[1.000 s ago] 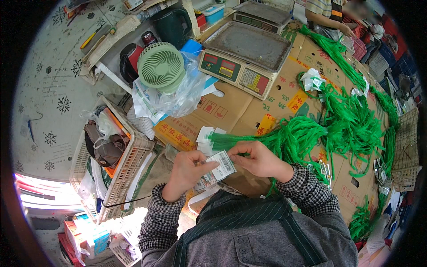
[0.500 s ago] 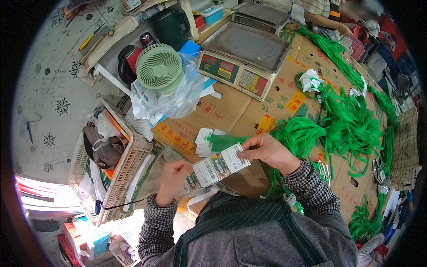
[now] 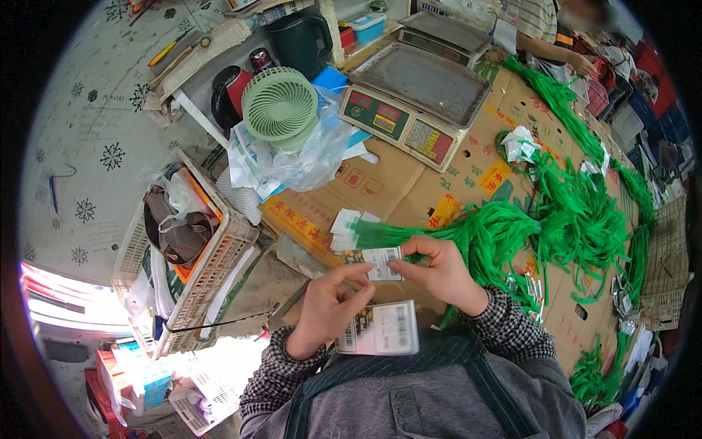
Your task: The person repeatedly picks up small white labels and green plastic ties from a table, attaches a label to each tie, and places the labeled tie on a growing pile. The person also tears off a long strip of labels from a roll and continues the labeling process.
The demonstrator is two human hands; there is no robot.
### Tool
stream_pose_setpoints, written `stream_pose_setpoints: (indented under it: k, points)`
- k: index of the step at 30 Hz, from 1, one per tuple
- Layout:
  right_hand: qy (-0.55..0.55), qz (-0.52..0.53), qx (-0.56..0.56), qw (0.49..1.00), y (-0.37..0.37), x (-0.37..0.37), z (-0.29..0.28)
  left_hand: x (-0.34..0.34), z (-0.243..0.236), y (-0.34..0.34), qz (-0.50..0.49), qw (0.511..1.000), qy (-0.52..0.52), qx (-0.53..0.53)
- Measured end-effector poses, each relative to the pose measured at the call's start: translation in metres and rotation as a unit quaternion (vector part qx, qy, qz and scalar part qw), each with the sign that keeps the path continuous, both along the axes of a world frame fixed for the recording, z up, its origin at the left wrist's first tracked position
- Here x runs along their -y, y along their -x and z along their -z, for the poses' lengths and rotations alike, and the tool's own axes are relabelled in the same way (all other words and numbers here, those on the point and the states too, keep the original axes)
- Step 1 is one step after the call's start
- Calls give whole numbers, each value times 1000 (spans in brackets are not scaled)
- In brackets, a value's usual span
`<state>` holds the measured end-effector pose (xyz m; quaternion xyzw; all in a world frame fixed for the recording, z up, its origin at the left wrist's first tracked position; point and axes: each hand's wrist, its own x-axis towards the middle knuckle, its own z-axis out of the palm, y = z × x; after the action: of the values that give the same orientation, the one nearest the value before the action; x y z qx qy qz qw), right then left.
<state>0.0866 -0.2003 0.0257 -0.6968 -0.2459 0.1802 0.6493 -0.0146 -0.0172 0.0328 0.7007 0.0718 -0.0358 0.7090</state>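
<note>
My right hand (image 3: 444, 274) pinches a small printed paper label (image 3: 383, 263) with a barcode between thumb and fingers. Close by on the left is my left hand (image 3: 333, 307), its index fingertip near the label's lower left edge. The left thumb stands apart from that finger, and I see nothing held between them. Below the hands, against my apron, rests a stack of similar labels (image 3: 391, 329). Just beyond the label lies a bundle of green plastic netting (image 3: 490, 230), its ends tagged with white labels (image 3: 355, 229).
More green netting (image 3: 581, 197) covers the cardboard (image 3: 409, 172) on the right. Two weighing scales (image 3: 417, 95), a pale green fan (image 3: 280, 110) and a kettle (image 3: 300, 45) stand at the back. A basket (image 3: 219, 256) is at left. Another person's arm (image 3: 556, 50) shows far right.
The long label strip stretched between my hands is now out of sight; a short label shows in my right hand. My left hand has come rightward. The label stack has come into view below.
</note>
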Motion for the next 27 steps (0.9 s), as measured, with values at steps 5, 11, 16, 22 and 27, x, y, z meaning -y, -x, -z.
stream_pose_setpoints:
  k: [5, 11, 16, 22, 27]
  points:
    - [7, -38, -21, 999, 1, 4, -3, 1, 1, -2, -19, 999, -32, -5]
    - [2, -61, -64, 996, 2, 4, -4, 5, 15, -3, -32, 999, 7, 34]
    - [7, -63, -88, 994, 3, 1, 2, 11, 20, -5, -67, 997, 17, 45]
    - [-40, 18, 12, 999, 6, -9, 19, 14, 28, -6, -88, 996, 0, 34]
    - [-16, -71, -155, 985, 2, -9, 16, 22, 36, -9, -24, 999, -41, -4]
